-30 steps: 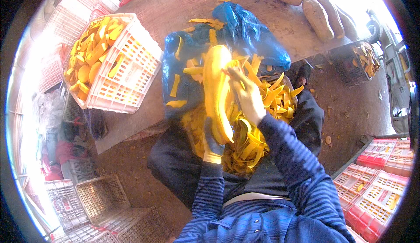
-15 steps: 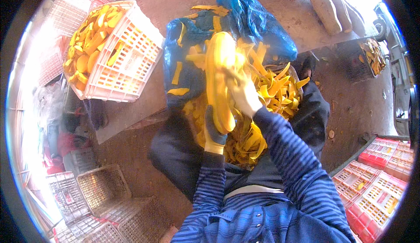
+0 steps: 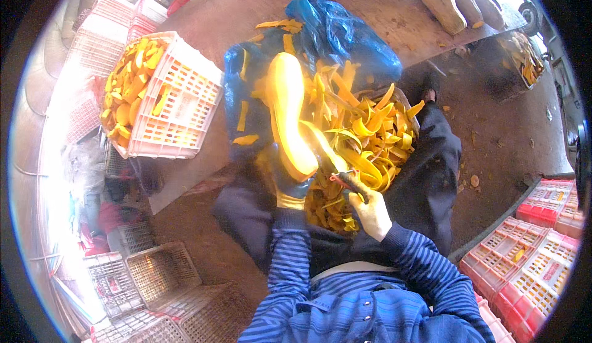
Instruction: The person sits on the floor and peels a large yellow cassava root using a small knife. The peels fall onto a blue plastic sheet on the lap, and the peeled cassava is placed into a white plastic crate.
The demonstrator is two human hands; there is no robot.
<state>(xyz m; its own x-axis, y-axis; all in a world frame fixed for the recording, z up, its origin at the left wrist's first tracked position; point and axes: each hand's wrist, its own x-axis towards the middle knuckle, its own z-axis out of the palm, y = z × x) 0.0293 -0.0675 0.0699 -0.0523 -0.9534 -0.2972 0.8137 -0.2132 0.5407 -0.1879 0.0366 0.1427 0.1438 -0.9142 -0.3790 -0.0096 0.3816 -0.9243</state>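
Note:
A long, peeled yellow-orange squash (image 3: 285, 108) stands tilted away from me over my lap. My left hand (image 3: 291, 189), in a dark-coated glove with a yellow cuff, is closed around its near end. In my right hand (image 3: 371, 214) is a peeler (image 3: 350, 182) with a dark handle and something reddish near its head. It is just right of the squash's near end. A long strip of peel (image 3: 324, 144) stretches from the squash's side down to the peeler. Curled yellow peelings (image 3: 373, 142) lie heaped beneath and to the right, mostly hiding their container.
Blue plastic sheeting (image 3: 345, 37) with peel scraps lies beyond the squash. At the left, a white crate (image 3: 185, 105) holds orange pieces. Several whole tan squashes (image 3: 439, 2) lie at the far right. Red and white crates (image 3: 502, 250) stand near right; mesh crates (image 3: 161, 272) near left.
My right hand has come back toward me along the squash with the peeler, drawing out a long peel strip. The view has shifted slightly.

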